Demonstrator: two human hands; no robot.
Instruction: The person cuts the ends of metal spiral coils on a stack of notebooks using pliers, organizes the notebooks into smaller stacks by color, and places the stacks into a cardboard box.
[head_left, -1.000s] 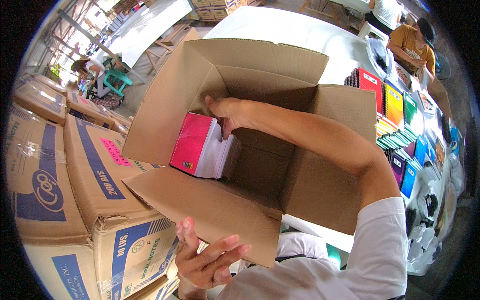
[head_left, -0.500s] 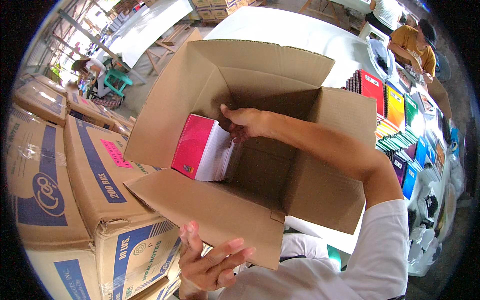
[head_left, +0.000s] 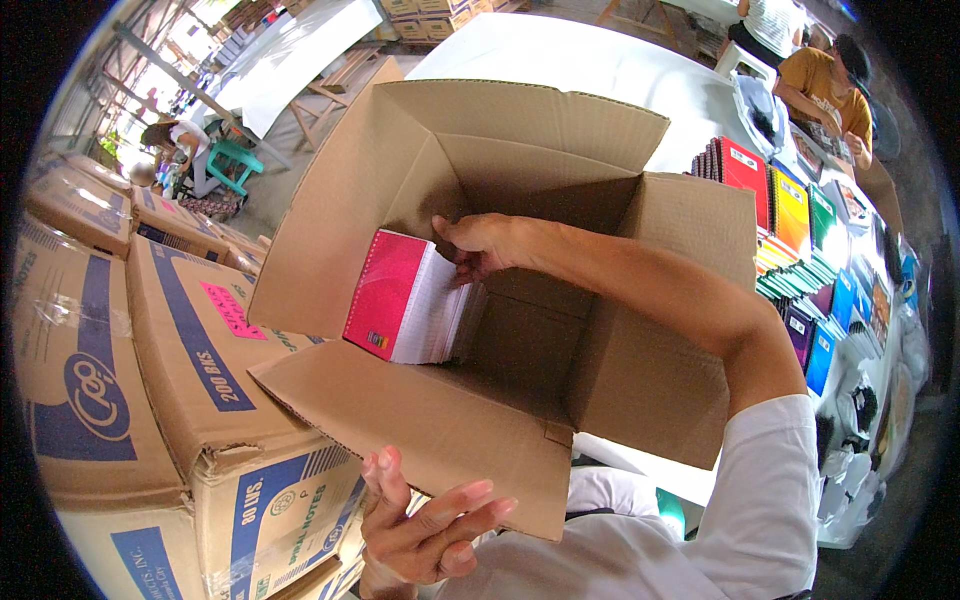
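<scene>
An open cardboard box (head_left: 660, 350) with its flaps spread stands before me. Inside, against its left wall, a stack of spiral notebooks (head_left: 385, 290) shows a pink-red cover and white page edges. My right hand (head_left: 485, 243) reaches in from the right, thumb stretched away and fingers bent at the far end of the page edges; some fingertips are hidden. It touches the stack without gripping around it. My left hand (head_left: 415, 535) is beside the near flap (head_left: 430, 430), palm up, fingers apart, holding nothing.
Closed cartons (head_left: 190, 340) are stacked at the left. Spiral notebooks in several colours (head_left: 790, 215) cover the right of the white table (head_left: 560, 55), near plastic bags (head_left: 850, 480). A person in a mustard shirt (head_left: 815, 85) sits at the far right; another person (head_left: 185, 145) crouches far left.
My right hand has shifted very slightly left along the notebook stack. The left hand, stack and box look nearly the same.
</scene>
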